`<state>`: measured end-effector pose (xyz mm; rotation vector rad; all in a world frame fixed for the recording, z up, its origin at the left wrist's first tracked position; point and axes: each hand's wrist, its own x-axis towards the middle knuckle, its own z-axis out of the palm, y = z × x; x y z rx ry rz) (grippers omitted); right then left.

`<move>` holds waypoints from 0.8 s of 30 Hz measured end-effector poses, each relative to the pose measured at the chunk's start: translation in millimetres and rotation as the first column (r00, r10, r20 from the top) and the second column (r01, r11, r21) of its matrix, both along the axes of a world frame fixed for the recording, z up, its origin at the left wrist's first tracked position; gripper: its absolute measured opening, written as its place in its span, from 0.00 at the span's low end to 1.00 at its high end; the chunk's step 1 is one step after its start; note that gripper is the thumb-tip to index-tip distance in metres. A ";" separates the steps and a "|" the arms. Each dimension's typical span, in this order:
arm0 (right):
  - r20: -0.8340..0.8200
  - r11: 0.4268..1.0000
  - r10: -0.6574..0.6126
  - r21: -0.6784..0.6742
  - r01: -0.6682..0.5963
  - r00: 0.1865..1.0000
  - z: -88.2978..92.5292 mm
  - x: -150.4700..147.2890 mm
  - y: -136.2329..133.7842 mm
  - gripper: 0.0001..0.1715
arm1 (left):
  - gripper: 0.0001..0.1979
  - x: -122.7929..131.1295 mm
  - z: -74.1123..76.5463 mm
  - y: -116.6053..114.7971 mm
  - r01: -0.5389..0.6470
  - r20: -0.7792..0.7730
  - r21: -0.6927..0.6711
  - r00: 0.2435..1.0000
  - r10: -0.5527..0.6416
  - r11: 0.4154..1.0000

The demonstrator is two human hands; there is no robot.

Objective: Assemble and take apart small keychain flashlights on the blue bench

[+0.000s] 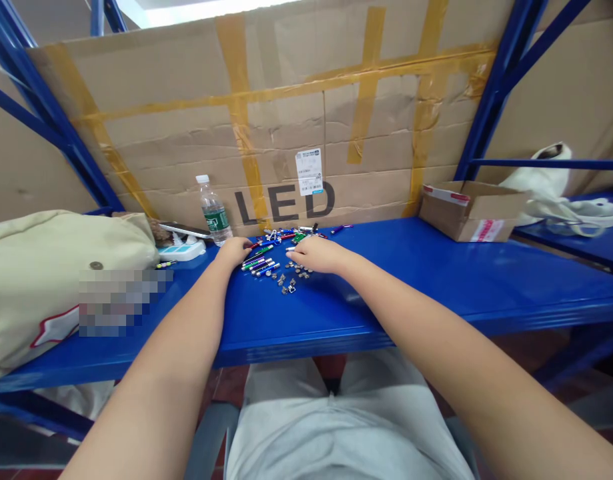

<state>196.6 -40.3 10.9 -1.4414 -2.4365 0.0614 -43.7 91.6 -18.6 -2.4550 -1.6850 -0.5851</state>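
On the blue tabletop, my left hand (234, 252) is at the left edge of a spread of small parts, its fingers closed on a slim red metal tube (255, 245). My right hand (317, 255) is over the right side of the spread, fingers pinched together; whatever they hold is too small to make out. Between the hands lies a row of slim pen-like metal tubes (260, 265) in blue, green, purple and black with silvery ends. Small silvery metal pieces (282, 280) are scattered nearer to me. More coloured tubes and clips (273, 235) are heaped behind, partly hidden by my right hand.
A water bottle (215, 212) and a white power strip (183, 250) stand behind my left hand. A cream bag (61, 267) fills the left. An open cardboard box (469, 210) sits back right. A tall cardboard sheet (286, 133) marked LED closes the rear between blue posts.
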 end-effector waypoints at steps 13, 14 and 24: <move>-0.588 0.994 0.084 0.111 -0.023 0.804 -6.7 7.4 13.6 0.23 | 0.18 46.1 62.1 -83.6 0.398 0.646 -0.003 0.701 -0.302 0.917; -0.589 0.996 0.076 0.083 -0.033 0.805 -6.1 7.4 13.5 0.19 | 0.17 49.5 61.5 -86.1 0.396 0.614 -0.005 0.726 -0.309 0.918; -0.485 0.993 0.067 0.118 -0.011 0.872 -7.9 9.5 20.2 0.12 | 0.19 66.8 47.3 -93.6 0.508 0.240 -0.029 0.840 -0.487 0.861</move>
